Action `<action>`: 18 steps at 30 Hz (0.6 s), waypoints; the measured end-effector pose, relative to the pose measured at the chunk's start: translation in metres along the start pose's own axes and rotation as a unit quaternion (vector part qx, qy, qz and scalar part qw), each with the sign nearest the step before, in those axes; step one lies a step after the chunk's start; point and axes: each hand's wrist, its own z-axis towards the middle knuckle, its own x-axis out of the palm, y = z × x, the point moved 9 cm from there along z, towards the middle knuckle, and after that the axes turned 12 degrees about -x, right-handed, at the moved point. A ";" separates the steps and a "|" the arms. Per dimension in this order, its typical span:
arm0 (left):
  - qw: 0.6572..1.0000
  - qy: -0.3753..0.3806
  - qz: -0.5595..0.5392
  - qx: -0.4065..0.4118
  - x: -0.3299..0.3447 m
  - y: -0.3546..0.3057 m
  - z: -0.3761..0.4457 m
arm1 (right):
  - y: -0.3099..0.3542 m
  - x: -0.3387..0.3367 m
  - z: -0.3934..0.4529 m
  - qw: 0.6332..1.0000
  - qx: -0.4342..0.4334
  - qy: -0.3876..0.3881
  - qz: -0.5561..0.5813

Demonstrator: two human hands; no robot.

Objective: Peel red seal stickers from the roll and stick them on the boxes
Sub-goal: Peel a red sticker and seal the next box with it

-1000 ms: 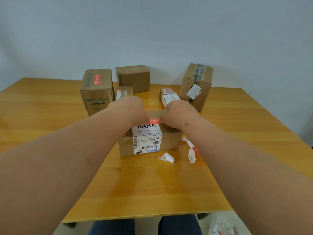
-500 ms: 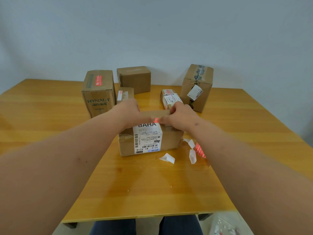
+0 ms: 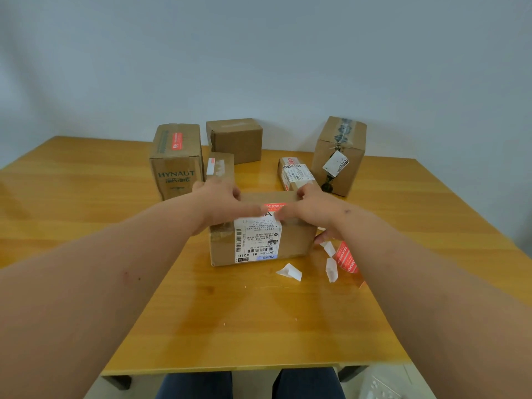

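Fingers (image 3: 288, 210) blurred over red sticker (image 3: 275, 206) (box (image 3: 296, 240) top); grip unclear.

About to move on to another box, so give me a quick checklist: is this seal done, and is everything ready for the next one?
1. Red sticker lies on top of the near box: ok.
2. Sticker pressed flat at both ends: cannot tell, hands cover the ends.
3. Left hand and right hand steady the box: ok.
4. Sticker roll within reach by the right arm: ok.
5. Back box sealed: not ok, no red sticker shows.
6. Paper scraps cleared from the table: not ok.
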 end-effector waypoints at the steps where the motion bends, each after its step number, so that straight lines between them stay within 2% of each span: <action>1: 0.998 0.012 0.065 0.007 0.002 -0.001 -0.004 | 0.001 0.005 -0.001 1.000 0.006 0.024 -0.012; 4: 0.976 0.024 0.213 0.034 0.002 0.003 -0.011 | 0.014 0.023 -0.008 0.993 -0.020 0.107 -0.037; 6: 0.966 0.016 0.255 0.038 -0.003 0.014 -0.009 | 0.026 0.033 -0.013 0.989 -0.050 0.130 -0.056; 10: 0.952 0.018 0.306 0.010 -0.014 0.044 -0.005 | 0.053 0.065 -0.014 0.976 -0.092 0.176 -0.090; 13: 0.948 -0.043 0.312 -0.032 -0.036 0.070 -0.006 | 0.083 0.091 -0.006 0.968 -0.133 0.180 -0.112; 15: 0.949 -0.073 0.302 -0.054 -0.048 0.085 -0.008 | 0.103 0.109 -0.001 0.958 -0.172 0.162 -0.164; 18: 0.955 -0.047 0.284 -0.074 -0.058 0.103 -0.007 | 0.124 0.139 0.007 0.951 -0.195 0.163 -0.179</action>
